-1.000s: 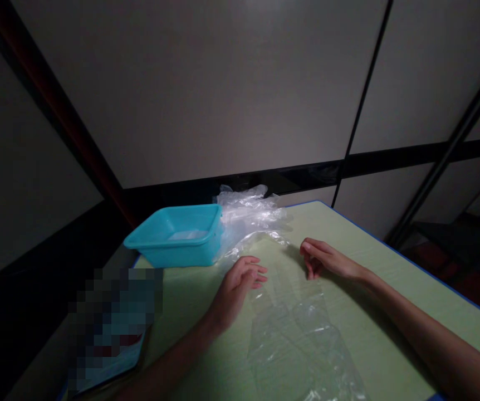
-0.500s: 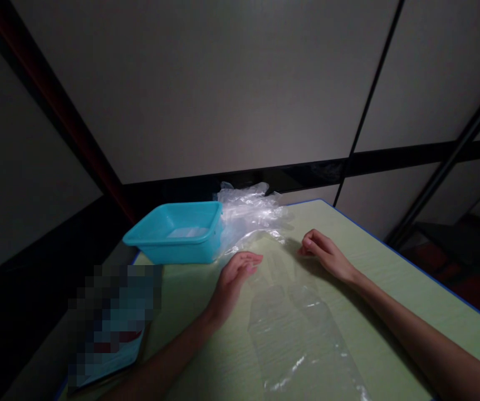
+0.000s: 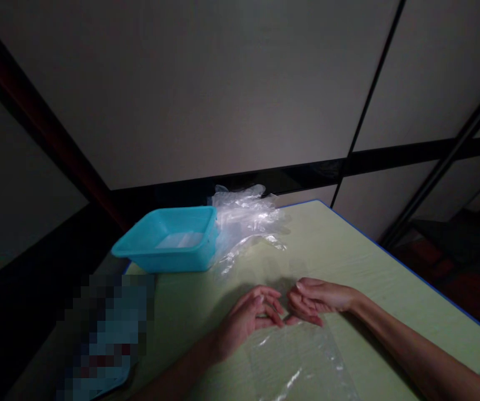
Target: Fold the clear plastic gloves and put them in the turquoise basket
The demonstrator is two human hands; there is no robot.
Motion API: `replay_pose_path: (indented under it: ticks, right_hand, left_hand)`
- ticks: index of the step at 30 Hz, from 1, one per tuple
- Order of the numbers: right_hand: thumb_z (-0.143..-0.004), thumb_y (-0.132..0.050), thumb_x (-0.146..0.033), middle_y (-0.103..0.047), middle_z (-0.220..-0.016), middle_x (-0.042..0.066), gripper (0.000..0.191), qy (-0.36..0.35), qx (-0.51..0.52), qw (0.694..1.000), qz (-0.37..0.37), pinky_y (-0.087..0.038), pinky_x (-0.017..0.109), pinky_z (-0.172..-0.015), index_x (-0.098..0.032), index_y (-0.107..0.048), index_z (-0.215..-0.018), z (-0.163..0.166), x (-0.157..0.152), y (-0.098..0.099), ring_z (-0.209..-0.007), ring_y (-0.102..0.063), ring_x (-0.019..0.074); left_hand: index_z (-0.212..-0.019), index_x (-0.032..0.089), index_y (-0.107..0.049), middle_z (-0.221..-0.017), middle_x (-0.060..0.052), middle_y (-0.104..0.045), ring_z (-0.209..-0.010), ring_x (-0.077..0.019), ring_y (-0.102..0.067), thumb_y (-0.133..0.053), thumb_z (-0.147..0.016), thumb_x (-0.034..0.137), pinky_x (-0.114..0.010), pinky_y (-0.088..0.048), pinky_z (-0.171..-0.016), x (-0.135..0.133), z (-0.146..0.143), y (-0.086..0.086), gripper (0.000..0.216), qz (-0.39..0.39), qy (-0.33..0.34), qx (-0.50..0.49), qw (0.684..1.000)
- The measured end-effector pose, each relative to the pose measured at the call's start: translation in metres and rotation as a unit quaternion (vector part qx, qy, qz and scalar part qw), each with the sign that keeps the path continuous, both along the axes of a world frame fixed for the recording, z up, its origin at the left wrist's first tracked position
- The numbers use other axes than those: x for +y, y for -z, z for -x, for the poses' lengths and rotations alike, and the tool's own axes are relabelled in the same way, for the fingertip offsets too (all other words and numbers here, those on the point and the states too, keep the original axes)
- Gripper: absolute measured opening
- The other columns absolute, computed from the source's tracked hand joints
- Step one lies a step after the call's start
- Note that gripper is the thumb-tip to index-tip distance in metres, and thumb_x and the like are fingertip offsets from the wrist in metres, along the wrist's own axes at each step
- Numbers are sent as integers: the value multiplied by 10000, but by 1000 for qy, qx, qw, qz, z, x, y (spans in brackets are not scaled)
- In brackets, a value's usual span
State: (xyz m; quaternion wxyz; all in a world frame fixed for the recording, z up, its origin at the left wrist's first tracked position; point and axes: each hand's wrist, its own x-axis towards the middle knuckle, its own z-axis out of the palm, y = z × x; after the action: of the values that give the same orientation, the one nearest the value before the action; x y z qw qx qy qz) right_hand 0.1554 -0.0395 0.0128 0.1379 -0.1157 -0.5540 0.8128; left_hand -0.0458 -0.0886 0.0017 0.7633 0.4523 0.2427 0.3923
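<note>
A clear plastic glove (image 3: pixel 294 365) lies flat on the pale green table, running toward the near edge. My left hand (image 3: pixel 250 320) hovers at or rests on its upper part, fingers apart and loosely bent, pointing right. Facing it, my right hand (image 3: pixel 315 301) has its thumb on top and its fingers loosely curled but apart, pointing left. The fingertips of both hands nearly meet over the glove; whether they touch the thin film I cannot tell. No object shows in either hand.
A turquoise plastic basin (image 3: pixel 173 262) with something whitish inside stands at the back left. Beside it lies a pile of clear plastic gloves (image 3: pixel 248 217). A blurred-out flat item (image 3: pixel 114 334) is at the left. The table (image 3: pixel 373 284) has a blue edge; panelled doors (image 3: pixel 231 100) rise behind it.
Both hands have come nearer to me and closer together over the glove. My right hand has turned and its fingers have loosened. The view has shifted slightly.
</note>
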Motion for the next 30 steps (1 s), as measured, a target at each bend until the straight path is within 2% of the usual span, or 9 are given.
replay_pose_path:
  ticks: [6,13,17,20,22,24,26,27,30]
  right_hand:
    - [-800,-395,-583,-388,-397,-90,527,20,-1,997,-69,-444,378,-804,-151,-446,-502,1,-1,4,-355,-343,37]
    - [-768,-456,-581,-352,-360,-97,513,134,-47,980,-137,-477,375,-718,-167,-404,-469,5,-12,1,-338,-324,42]
    - [-796,-461,-531,-385,-423,-85,452,263,-55,949,-162,-466,295,-633,-171,-406,-528,-4,-26,-6,-368,-350,49]
    - [-801,-525,-426,-508,-590,-11,349,321,-80,913,-239,-443,257,-627,-142,-507,-601,-24,-47,-21,-543,-484,88]
    - [-797,-528,-425,-587,-808,72,323,233,-149,835,-476,-448,304,-712,-115,-612,-831,-41,-64,-31,-760,-551,152]
    - [-765,-539,-486,-584,-1034,145,526,122,-169,754,-623,-444,362,-807,-99,-539,-1120,-56,-82,-37,-957,-540,214]
    - [-787,-503,-490,-509,-1207,174,662,50,-170,690,-702,-379,414,-931,-80,-368,-1288,-67,-99,-36,-1129,-451,241]
    - [-812,-479,-466,-465,-1261,172,668,27,-170,667,-725,-340,419,-975,-76,-300,-1324,-70,-106,-33,-1185,-399,235]
    - [-873,-425,-349,-372,-1335,137,581,-6,-181,618,-765,-280,391,-1032,-85,-226,-1351,-75,-121,-22,-1251,-295,200]
  left_hand:
    - [-970,116,-540,-787,-69,-594,-732,-180,-582,-512,-783,504,-359,-416,-744,-2,-2,-4,431,-2,-1,14,1000]
    - [-953,111,-527,-773,-80,-601,-730,-192,-576,-500,-801,467,-366,-402,-748,-2,-2,-14,388,6,1,8,1000]
    - [-945,100,-533,-763,-89,-602,-722,-198,-577,-515,-789,453,-356,-411,-720,0,0,-15,387,12,-8,-5,1000]
    - [-927,104,-541,-770,-87,-600,-723,-197,-576,-519,-782,446,-351,-418,-711,0,3,-16,372,6,-32,-11,999]
    - [-914,110,-545,-773,-81,-599,-726,-192,-575,-519,-778,449,-351,-421,-718,-1,5,-16,366,4,-43,-13,999]
    - [-903,114,-549,-769,-75,-597,-719,-186,-575,-519,-775,450,-348,-424,-718,-1,6,-16,361,0,-54,-10,999]
    - [-887,114,-554,-762,-73,-596,-712,-183,-575,-517,-774,449,-341,-427,-711,0,6,-16,355,-7,-61,-5,998]
    - [-878,114,-556,-759,-73,-596,-709,-183,-575,-516,-773,449,-340,-427,-708,0,6,-17,354,-12,-64,-1,998]
    - [-867,117,-560,-753,-71,-594,-699,-181,-572,-503,-774,457,-340,-428,-700,-1,5,-17,357,-39,-75,16,996]
